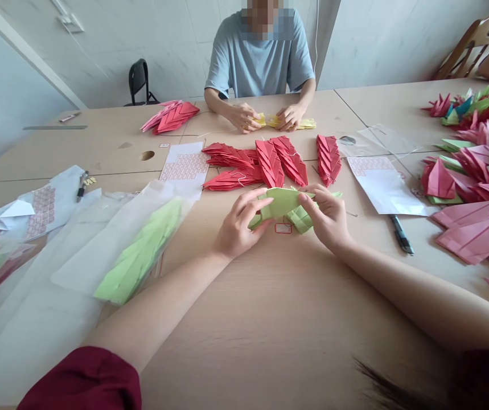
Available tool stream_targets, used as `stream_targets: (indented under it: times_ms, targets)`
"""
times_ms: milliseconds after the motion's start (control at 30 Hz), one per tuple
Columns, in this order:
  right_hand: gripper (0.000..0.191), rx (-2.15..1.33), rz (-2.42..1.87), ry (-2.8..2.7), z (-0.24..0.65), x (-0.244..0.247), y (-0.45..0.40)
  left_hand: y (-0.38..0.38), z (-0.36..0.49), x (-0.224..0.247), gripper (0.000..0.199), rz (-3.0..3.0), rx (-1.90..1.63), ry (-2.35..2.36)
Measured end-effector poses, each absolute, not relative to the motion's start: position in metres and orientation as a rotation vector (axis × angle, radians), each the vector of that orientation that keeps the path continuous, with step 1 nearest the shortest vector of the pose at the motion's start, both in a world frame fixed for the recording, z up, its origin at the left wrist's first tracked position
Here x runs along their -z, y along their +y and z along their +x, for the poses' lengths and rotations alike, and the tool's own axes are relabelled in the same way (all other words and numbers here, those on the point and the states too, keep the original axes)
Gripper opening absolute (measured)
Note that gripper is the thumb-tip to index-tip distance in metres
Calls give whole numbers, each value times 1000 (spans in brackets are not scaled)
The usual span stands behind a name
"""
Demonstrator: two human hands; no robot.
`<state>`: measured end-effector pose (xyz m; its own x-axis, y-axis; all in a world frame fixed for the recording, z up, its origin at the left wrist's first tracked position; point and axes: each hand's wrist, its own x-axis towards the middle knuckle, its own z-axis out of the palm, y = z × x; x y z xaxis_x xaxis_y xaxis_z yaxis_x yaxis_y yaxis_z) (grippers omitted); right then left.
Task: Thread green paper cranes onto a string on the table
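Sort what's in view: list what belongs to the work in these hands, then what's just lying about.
In the work:
- left hand and right hand
- light green paper they hold
- probably the bagged green paper, matching in colour

Seemingly just lying about:
- red folded bundles
- black pen at right
- black chair

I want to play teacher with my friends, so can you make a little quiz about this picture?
1. What colour is the folded paper between the left hand and the right hand?

2. True or false: the person across the table is handling yellow paper.

3. Which lies closest to the pen on the right? A) a black chair; B) a white sheet; C) a wall socket.

Key: 1. Light green. 2. True. 3. B.
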<state>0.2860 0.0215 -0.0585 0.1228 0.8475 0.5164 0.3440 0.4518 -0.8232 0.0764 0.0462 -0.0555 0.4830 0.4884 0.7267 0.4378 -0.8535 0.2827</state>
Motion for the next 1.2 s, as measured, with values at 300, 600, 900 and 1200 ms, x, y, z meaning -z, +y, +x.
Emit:
stream_targets:
  times_ms: [300,600,900,1200]
  targets:
    - [25,-396,-997,-1616,283,48,12,49,72,66,32,2562,-1341,808]
    - [10,101,-1041,-1822,281,55,12,47,75,63,21,2450,-1289,929]
    - [43,-139,-1154,-1808,282,66,18,49,76,57,17,2495,-1365,977]
    - [64,-237,-1336,-2024,278,68,15,56,73,59,18,2286,-1438,1193]
